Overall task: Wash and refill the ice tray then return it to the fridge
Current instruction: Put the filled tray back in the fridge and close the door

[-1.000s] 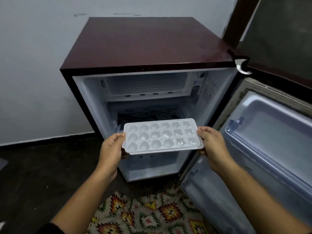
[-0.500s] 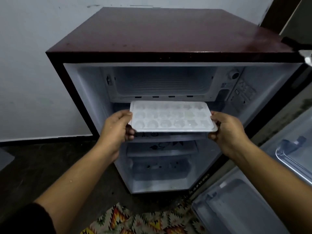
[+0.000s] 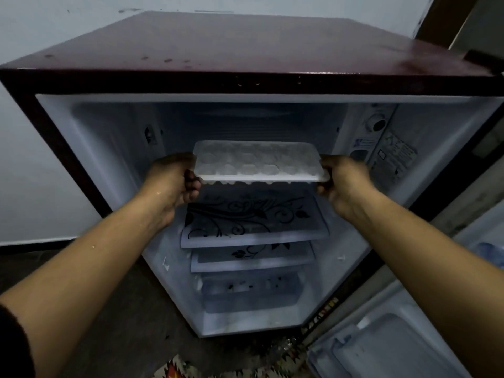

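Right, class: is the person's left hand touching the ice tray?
Touching. The head view shows the left hand holding the ice tray at its left end, fingers curled under the edge.

Visible are 1 ice tray [image 3: 259, 162], 2 hands [image 3: 169, 184] [image 3: 346, 184], 1 fridge [image 3: 245, 45], 2 patterned shelves [image 3: 253, 216] [image 3: 253, 259], 1 rug [image 3: 174, 370].

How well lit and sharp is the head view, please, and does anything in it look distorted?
Head view: dim and soft overall; the fridge is deeply shadowed at its upper back; the tray is pale with blurry cells; the left hand and right hand look dark; the wide-angle lens skews the fridge's sides.
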`<move>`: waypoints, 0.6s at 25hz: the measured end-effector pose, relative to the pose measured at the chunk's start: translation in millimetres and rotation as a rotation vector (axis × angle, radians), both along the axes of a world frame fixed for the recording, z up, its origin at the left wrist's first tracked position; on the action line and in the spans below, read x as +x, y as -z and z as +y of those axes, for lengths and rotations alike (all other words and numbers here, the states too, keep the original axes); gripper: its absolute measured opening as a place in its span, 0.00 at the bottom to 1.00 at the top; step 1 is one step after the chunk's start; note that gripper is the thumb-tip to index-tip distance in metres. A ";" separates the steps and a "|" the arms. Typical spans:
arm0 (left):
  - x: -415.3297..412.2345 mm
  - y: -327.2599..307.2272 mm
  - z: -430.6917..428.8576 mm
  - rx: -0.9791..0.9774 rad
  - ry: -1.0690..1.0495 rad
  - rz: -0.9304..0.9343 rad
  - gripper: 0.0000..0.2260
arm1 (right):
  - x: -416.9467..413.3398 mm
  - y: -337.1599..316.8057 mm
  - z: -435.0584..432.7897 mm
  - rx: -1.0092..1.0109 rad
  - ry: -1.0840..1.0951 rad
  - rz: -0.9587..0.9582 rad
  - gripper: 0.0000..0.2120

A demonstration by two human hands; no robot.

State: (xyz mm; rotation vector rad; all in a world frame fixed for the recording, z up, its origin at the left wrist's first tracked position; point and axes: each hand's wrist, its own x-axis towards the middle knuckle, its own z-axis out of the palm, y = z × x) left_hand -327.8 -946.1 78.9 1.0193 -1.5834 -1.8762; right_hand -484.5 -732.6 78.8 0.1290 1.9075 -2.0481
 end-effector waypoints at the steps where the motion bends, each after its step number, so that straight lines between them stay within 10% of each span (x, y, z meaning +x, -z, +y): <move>1: -2.7 1.3 -1.8 0.011 -0.008 -0.013 0.08 | -3.9 0.9 -2.6 0.008 0.003 0.009 0.07; 15: -14.5 5.6 -9.4 0.146 -0.106 0.093 0.10 | -22.3 -7.4 -5.6 -0.167 0.010 0.042 0.10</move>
